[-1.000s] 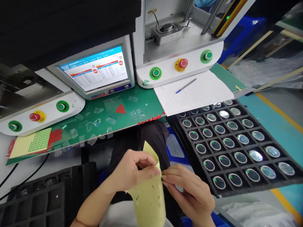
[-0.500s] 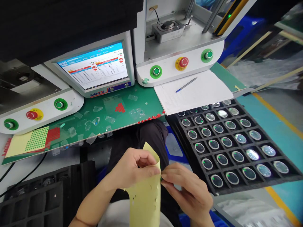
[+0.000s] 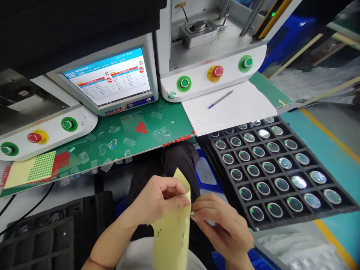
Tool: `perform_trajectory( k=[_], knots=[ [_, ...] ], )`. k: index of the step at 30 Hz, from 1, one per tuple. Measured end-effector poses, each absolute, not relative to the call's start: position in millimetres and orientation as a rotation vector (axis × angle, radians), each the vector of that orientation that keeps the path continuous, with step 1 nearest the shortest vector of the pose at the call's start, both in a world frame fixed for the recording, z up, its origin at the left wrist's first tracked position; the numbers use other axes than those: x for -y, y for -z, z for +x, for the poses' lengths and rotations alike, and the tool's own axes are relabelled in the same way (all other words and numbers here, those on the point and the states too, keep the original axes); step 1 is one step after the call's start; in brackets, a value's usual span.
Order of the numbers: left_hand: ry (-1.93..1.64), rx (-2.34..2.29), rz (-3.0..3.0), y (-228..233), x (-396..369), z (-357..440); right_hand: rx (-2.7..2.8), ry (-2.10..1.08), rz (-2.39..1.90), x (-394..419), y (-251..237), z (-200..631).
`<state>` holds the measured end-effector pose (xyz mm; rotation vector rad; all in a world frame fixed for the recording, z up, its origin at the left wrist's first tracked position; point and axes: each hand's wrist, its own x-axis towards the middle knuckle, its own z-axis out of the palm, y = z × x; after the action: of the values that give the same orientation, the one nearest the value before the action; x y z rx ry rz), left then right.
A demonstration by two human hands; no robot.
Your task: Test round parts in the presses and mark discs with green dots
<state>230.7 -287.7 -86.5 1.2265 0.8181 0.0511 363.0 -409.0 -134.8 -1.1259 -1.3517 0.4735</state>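
Observation:
My left hand (image 3: 160,202) pinches a curled yellow sticker sheet (image 3: 172,240) near its top, thumb in front and fingers behind. Small tears and lifted bits dot the sheet's surface. At the sheet's right edge, my right hand (image 3: 222,221) has its thumb and fingertips pressed together; what they hold, if anything, is too small to make out. To the right lies a black foam tray (image 3: 277,191) of round, silver-rimmed discs (image 3: 294,204), many with a green dot sticker on them.
A green bench (image 3: 146,138) carries plastic scraps, red stickers and another sheet of green dots (image 3: 42,165). Behind stand a monitor (image 3: 109,80) and a machine with green buttons and a red stop knob (image 3: 217,71). A pen (image 3: 221,99) lies on papers (image 3: 239,112). Another black tray (image 3: 36,243) sits lower left.
The view has shifted slightly. The green dot at my right fingertips is no longer visible there. Both hands stay at the sheet in nearly the same place.

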Motion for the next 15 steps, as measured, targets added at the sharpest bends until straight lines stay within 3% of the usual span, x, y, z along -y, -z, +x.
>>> perform_trajectory(
  k=[8, 11, 15],
  knots=[
    [-0.093, -0.836, 1.332, 87.5, 286.0, 229.3, 1.336, -0.353, -1.241, 413.5, 130.9, 364.8],
    [-0.106, -0.956, 1.383, 90.5, 283.4, 227.8, 1.291, -0.283, -1.438, 414.7, 156.5, 389.0],
    [-0.049, -1.085, 1.456, 97.7, 277.3, 229.8, 0.997, -0.145, -1.857, 432.5, 212.8, 491.6]
  ],
)
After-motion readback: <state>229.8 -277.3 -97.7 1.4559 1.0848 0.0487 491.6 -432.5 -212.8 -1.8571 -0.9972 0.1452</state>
